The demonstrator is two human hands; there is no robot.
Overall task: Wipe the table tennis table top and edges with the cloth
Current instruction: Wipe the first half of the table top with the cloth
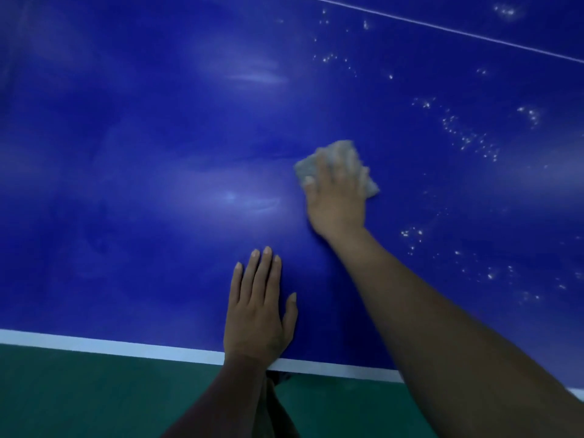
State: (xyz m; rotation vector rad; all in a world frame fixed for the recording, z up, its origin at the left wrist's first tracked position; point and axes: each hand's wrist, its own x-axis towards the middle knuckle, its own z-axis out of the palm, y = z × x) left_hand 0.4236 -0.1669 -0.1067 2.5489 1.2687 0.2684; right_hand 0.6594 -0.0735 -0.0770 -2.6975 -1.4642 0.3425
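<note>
Blue table tennis table top (142,137) shows white specks (467,137) to the right of the pale cloth (346,147), so the wipe should probably carry that way in overlapping, evenly pressed passes, then follow the white edge band (79,338). The right hand (336,200) presses the cloth flat, fingers fairly straight. The left hand (257,314) rests palm down, fingers straight, near the edge.
</note>
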